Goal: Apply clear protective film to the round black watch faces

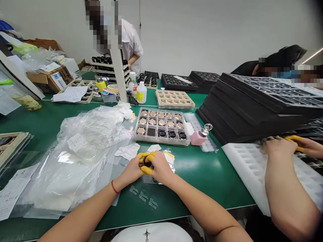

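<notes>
My left hand (pixel 132 170) and my right hand (pixel 162 167), with yellow finger covers on the fingertips, meet over the table. Between them they grip a small round black watch head (pixel 147 162), partly hidden by the fingers. Just beyond lies a clear plastic tray (pixel 161 141) with rows of watch heads. Most show rose-gold faces, while a few in the near row are black; one near-row slot shows only its dark base. White wipes (pixel 128 151) lie close to my left hand. Under and behind my hands are small clear plastic pieces and a white-and-yellow paper (pixel 169 157).
A pink pump bottle (pixel 199 136) stands right of the tray. Crumpled plastic bags (pixel 83 148) cover the left. Stacked black trays (pixel 234 104) rise at right, beside a co-worker's hands (pixel 280 146) over a white foam tray (pixel 242 164). A white post (pixel 118 60) stands behind.
</notes>
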The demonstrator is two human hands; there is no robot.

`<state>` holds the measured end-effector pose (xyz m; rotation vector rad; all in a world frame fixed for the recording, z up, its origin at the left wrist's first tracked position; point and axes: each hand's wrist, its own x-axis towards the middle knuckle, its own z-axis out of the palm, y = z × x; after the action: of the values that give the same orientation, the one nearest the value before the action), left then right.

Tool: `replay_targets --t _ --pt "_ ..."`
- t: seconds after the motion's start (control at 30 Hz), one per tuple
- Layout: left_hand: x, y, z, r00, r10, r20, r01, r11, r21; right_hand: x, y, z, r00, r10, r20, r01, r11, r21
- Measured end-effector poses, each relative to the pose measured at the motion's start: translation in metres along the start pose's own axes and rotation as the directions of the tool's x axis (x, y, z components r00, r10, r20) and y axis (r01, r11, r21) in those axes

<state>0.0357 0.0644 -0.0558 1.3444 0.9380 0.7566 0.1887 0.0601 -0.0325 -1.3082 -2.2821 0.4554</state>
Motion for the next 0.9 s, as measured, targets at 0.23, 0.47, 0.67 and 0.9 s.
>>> replay_targets --t 0.23,0.47,0.67,0.9 --pt "-0.002 0.005 0.002 0.999 -0.054 -0.007 0.054 0.998 0.020 0.003 0.008 -0.005 0.999 0.041 -0.007 -0.040 0.999 0.018" --pt "-0.003 0.009 0.003 0.999 -0.043 0.002 0.043 0.994 0.097 0.000 0.001 -0.004 0.999 0.020 0.048 -0.018 0.999 -0.038" --pt "-0.003 0.005 0.003 1.000 -0.027 -0.015 0.028 0.991 0.130 0.000 0.003 -0.009 0.998 0.029 0.053 -0.029 1.000 0.000" --pt "-0.003 0.004 0.003 1.000 -0.022 -0.005 0.023 0.977 0.212 -0.002 -0.002 -0.004 0.998 0.030 0.059 -0.025 0.996 -0.087"
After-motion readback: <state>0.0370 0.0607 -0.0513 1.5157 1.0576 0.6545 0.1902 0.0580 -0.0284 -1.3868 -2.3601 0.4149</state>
